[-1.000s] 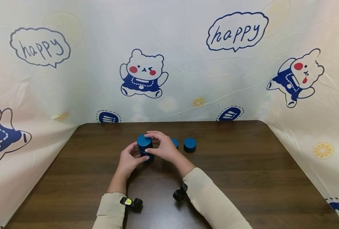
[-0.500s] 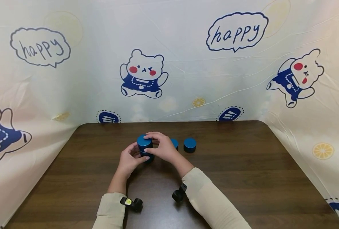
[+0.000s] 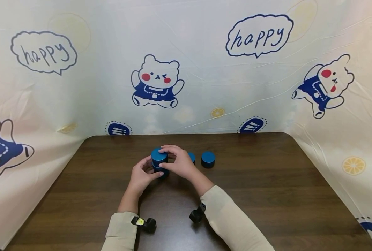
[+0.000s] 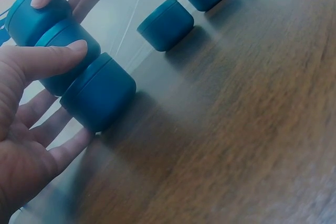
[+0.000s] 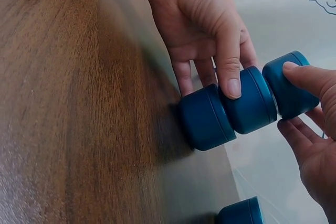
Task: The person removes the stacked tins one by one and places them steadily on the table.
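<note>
Three round blue lidded tins stand in a stack on the wooden table. My right hand pinches the top tin between thumb and fingers. Around the middle tin curls my left hand, its thumb across the front and its fingers behind. The bottom tin rests on the table, with a left fingertip close against its base. In the wrist views the tins sit slightly out of line with one another. The hands hide much of the stack in the head view.
Two more blue tins stand apart to the right of the stack: a nearer tin, partly behind my right hand in the head view, and a farther tin. Behind the brown table hangs a printed curtain.
Both hands keep their hold on the stack. The top tin has shifted very slightly to the right; the two separate tins stay put.
</note>
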